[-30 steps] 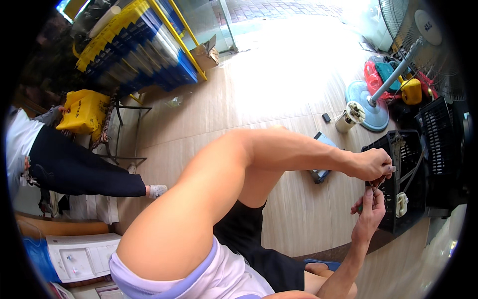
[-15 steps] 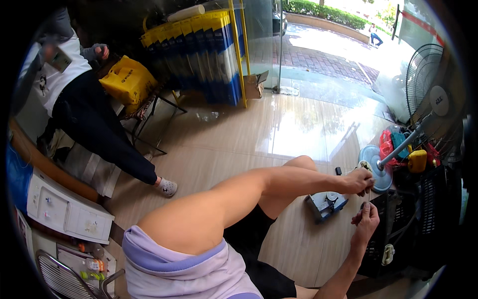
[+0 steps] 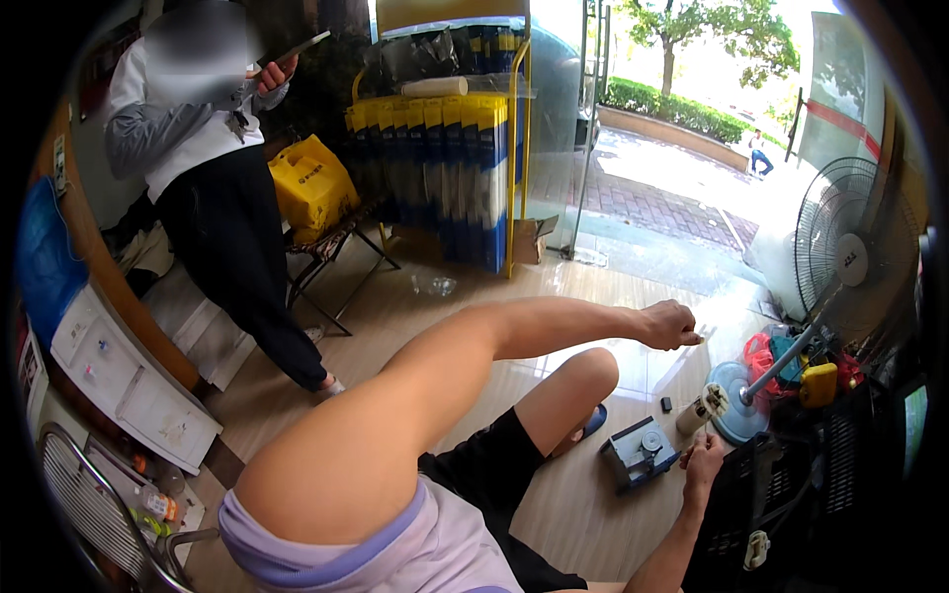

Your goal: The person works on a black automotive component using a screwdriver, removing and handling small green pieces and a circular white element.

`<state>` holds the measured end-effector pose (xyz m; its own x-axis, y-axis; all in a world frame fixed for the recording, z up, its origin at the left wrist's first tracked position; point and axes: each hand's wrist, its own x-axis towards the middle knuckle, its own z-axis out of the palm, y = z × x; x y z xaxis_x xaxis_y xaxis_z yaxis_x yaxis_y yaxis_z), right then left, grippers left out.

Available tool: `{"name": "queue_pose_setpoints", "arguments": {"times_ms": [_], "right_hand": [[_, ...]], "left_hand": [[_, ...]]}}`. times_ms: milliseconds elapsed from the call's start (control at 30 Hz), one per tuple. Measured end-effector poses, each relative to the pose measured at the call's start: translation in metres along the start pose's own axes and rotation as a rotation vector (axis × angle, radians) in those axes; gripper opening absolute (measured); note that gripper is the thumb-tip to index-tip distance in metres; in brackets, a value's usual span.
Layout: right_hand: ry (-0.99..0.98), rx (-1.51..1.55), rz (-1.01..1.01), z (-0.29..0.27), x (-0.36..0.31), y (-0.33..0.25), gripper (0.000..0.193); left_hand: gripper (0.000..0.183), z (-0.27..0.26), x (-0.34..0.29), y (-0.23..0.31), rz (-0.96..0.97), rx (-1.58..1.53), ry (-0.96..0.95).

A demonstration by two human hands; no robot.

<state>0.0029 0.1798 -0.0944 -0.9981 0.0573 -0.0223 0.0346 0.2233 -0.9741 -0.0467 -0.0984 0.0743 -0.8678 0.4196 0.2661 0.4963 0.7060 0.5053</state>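
My left arm stretches across the view, and my left hand (image 3: 668,326) is raised above the floor. Its fingers are pinched on something small and pale at the tips, too small to name. Lower down, my right hand (image 3: 704,461) is closed in a pinch, fingers up; what it holds, if anything, I cannot make out. Just beside it is a grey-blue box-shaped device (image 3: 623,457) with a round disc on top, resting on the floor. A cream cylindrical container (image 3: 689,422) with dark bits at its top stands behind the right hand. A small black block (image 3: 666,404) lies near it.
A standing fan (image 3: 840,259) with a light-blue base is at the right, beside red bags and a yellow container (image 3: 819,383). Black crates (image 3: 761,494) sit at lower right. A person (image 3: 213,198) stands at left near a yellow bag (image 3: 312,188) and a hanging-goods rack (image 3: 445,178).
My left hand has moved up and away from my right hand, which is lower now. The view has tilted upward. The person at left now holds the phone higher, in the other hand.
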Motion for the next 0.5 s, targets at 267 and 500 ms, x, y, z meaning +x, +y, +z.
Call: {"name": "queue_pose_setpoints", "arguments": {"times_ms": [267,500], "right_hand": [[-0.029,-0.108,-0.084,0.005,-0.01,0.004,0.022],[0.029,-0.593,-0.368,-0.002,-0.036,-0.033,0.026]], "left_hand": [[0.036,-0.089,0.032,0.109,0.425,0.746,-0.206],[0.032,-0.026,0.031,0.13,0.725,0.828,-0.426]]}}
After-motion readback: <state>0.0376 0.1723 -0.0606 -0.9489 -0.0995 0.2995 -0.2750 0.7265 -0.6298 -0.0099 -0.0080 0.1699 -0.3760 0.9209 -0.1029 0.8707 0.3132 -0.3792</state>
